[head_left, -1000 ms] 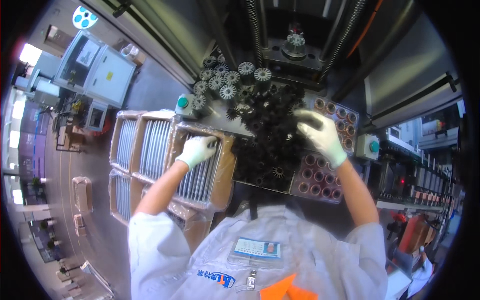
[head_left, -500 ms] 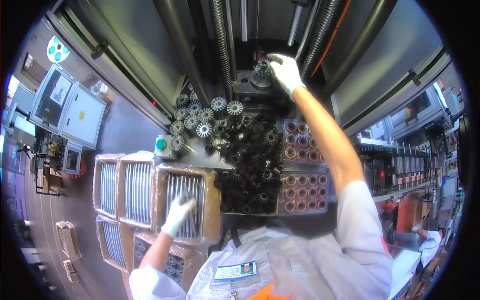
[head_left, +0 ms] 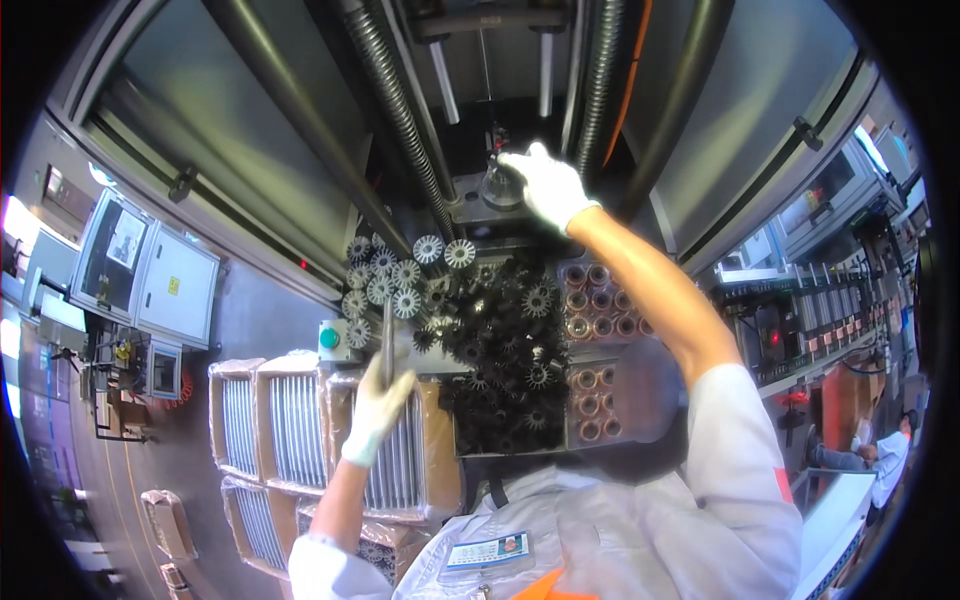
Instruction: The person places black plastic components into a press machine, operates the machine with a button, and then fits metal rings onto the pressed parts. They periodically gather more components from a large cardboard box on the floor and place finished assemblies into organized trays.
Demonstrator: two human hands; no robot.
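Observation:
My left hand (head_left: 384, 400), in a white glove, is closed round a slim metal shaft (head_left: 389, 335). It holds the shaft upright above a carton (head_left: 440, 440) packed with parallel metal shafts. My right hand (head_left: 550, 188), also gloved, reaches to the round fixture (head_left: 500, 192) in the press. Its fingertips are at the top of that fixture, and the glove covers part of it. Blur hides whether the fingers grip anything there. Slotted metal cores on shafts (head_left: 404, 302) stand in a cluster left of the fixture.
Dark slotted cores (head_left: 510, 350) heap up in front of me. Right of them are trays of copper-coloured rings (head_left: 590, 405), partly under a blurred translucent sheet. A green button (head_left: 329, 337) sits at the left. Dark posts (head_left: 310, 110) flank the fixture. A co-worker (head_left: 885, 460) is far right.
My left hand has lifted the shaft up from the carton, toward the standing cores. My right hand stays at the fixture. The whole view has shifted slightly.

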